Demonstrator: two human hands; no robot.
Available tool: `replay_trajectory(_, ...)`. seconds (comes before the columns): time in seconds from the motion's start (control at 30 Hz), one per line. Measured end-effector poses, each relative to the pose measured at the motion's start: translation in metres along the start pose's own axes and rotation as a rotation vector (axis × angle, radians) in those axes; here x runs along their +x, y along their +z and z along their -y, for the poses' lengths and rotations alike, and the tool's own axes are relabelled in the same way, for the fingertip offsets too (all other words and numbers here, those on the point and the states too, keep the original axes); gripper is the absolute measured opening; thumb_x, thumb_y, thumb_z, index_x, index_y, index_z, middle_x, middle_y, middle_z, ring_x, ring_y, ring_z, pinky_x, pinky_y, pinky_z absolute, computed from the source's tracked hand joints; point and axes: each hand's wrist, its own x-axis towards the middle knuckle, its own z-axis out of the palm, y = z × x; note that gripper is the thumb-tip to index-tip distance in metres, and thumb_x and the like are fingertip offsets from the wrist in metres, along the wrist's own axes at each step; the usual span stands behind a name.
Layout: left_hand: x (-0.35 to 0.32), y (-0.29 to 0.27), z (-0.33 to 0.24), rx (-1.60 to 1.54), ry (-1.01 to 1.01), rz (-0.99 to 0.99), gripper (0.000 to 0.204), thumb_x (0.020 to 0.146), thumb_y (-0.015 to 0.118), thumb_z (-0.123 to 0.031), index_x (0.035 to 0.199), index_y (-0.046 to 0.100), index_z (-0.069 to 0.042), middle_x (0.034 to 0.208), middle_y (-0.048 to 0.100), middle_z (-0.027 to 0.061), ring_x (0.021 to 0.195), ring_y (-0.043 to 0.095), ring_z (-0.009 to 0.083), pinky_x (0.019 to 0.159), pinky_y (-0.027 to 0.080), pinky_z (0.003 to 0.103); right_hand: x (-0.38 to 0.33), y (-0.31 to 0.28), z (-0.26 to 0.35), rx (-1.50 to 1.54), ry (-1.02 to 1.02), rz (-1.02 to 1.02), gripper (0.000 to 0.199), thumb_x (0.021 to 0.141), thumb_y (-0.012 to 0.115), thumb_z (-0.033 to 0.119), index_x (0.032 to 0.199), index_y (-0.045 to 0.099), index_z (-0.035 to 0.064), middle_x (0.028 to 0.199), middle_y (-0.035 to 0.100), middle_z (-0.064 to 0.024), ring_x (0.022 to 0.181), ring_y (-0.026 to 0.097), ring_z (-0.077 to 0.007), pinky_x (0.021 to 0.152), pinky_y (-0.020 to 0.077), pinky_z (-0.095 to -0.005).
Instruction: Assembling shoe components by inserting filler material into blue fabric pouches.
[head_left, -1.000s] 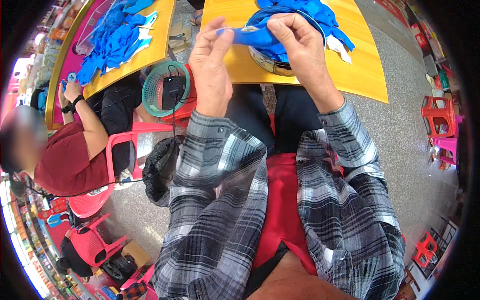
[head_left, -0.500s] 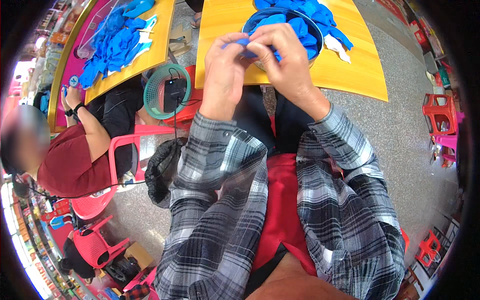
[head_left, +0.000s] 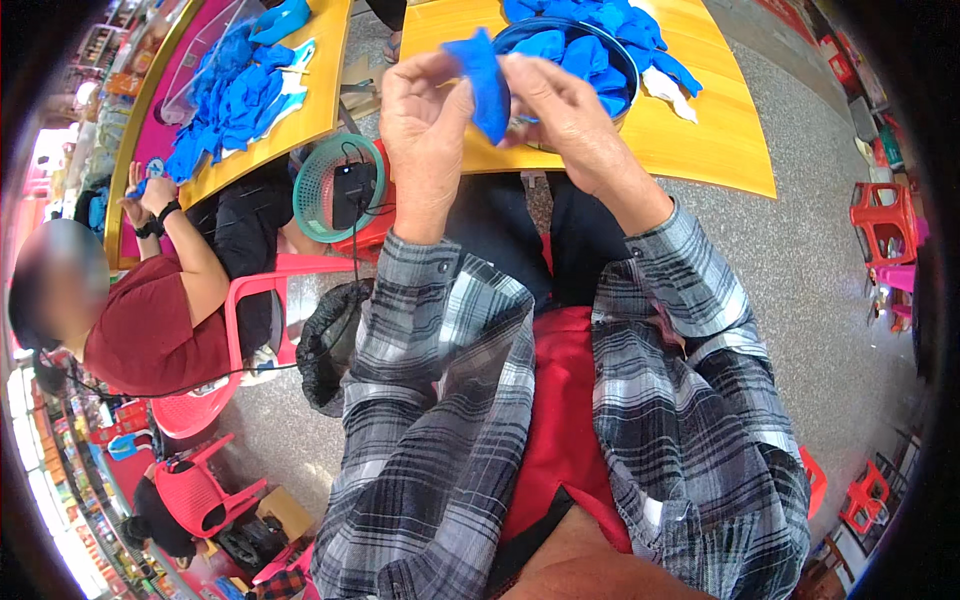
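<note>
Above the near edge of the yellow table (head_left: 700,140), both hands hold a small curved piece of blue fabric (head_left: 487,88). My left hand (head_left: 425,125) grips its left side between thumb and fingers. At its right edge my right hand (head_left: 572,125) is closed, thumb and fingertips pinching the cloth. Just behind my right hand stands a round, dark-rimmed basin (head_left: 634,85) filled with blue fabric pieces (head_left: 590,62). More blue cloth (head_left: 635,25) lies beyond it, and a white scrap (head_left: 670,95) lies to its right.
On my left, a green plastic basket (head_left: 310,190) holds a black device (head_left: 352,185) with a cable. A co-worker in a dark red shirt (head_left: 160,330) sits on a red chair (head_left: 240,310) by another table with a blue cloth pile (head_left: 230,105). Red stools (head_left: 883,225) stand far right.
The blue piece has turned upright and now shows more of its surface between my hands. My left hand has shifted slightly left. The co-worker's hands have moved a little.
</note>
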Motion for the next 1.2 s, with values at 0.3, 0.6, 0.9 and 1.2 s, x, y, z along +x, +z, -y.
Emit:
replay_trajectory(0.3,-0.008,0.005,-0.016,0.095,-0.183,0.017,0.027,0.088,0.063,-0.003,0.114,0.055,0.002,0.101,0.062,0.0060,0.084,0.059,0.0106,0.077,0.049,0.023,0.004,0.000,-0.014,-0.097,-0.090,0.087,0.042,0.099,0.044,0.047,0.094,0.055,0.0070,0.076,0.049,0.0025,0.064,0.049,-0.0057,0.047,0.0387,-0.0203)
replay_trajectory(0.6,-0.014,0.016,-0.002,-0.026,-0.107,-0.088,0.021,0.090,0.063,-0.006,0.108,0.056,0.001,0.102,0.061,0.0061,0.086,0.059,0.0121,0.076,0.049,0.025,-0.006,0.015,-0.017,-0.062,-0.109,0.093,0.037,0.100,0.046,0.041,0.094,0.048,0.0045,0.071,0.048,-0.0015,0.055,0.047,-0.0072,0.047,0.0382,-0.0225)
replay_trajectory(0.9,-0.012,0.000,0.001,1.028,0.398,-0.026,0.024,0.094,0.057,-0.009,0.114,0.051,0.003,0.106,0.060,0.0077,0.096,0.059,0.0146,0.089,0.046,0.027,0.004,0.013,-0.031,-0.363,-0.410,0.036,0.041,0.100,0.044,0.041,0.091,0.049,0.0014,0.069,0.050,-0.0051,0.056,0.048,-0.0106,0.050,0.0415,-0.0268)
replay_trajectory(1.2,-0.013,0.002,-0.028,-0.034,-0.364,0.128,0.036,0.095,0.048,-0.019,0.124,0.050,0.002,0.100,0.061,0.0065,0.071,0.058,0.0117,0.075,0.047,0.025,-0.011,0.010,-0.008,0.274,0.224,0.324,0.049,0.100,0.034,0.051,0.084,0.050,0.0080,0.065,0.047,-0.0017,0.046,0.041,-0.0071,0.041,0.0312,-0.0212)
